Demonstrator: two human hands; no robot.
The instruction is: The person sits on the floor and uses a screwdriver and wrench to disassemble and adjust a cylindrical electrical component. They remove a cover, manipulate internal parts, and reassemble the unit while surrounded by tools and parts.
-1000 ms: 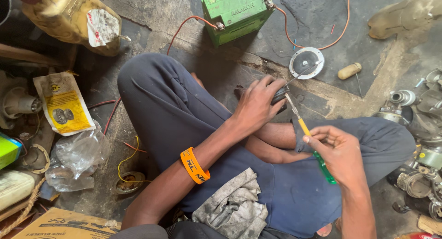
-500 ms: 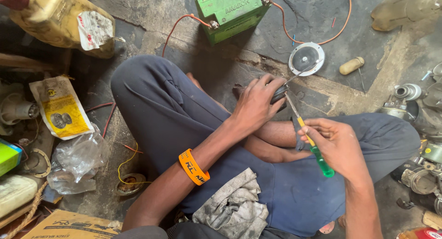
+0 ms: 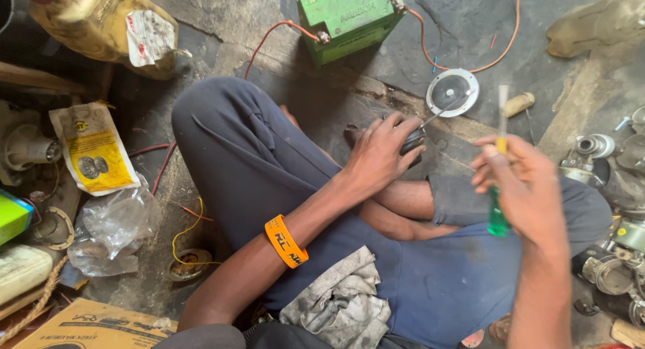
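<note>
I sit cross-legged on the floor in dark blue trousers. My left hand (image 3: 383, 154), with an orange wristband (image 3: 285, 241) on the forearm, grips a small dark part (image 3: 411, 142) on the ground by my foot. My right hand (image 3: 521, 181) holds a screwdriver (image 3: 498, 214) with a green and yellow handle, its shaft pointing up and away, lifted clear of the part. A round white disc (image 3: 452, 92) with thin wires lies just beyond the part. A grey rag (image 3: 339, 305) rests on my lap.
A green battery (image 3: 342, 13) with orange wires stands at the top. A yellow jug (image 3: 101, 26) sits top left. Yellow packet (image 3: 94, 151), clear plastic bag (image 3: 111, 231) and cardboard box (image 3: 94, 325) lie left. Metal motor parts (image 3: 605, 208) pile up on the right.
My right hand has lifted the screwdriver away from the dark part and swung its shaft upright. My left hand stays on the part.
</note>
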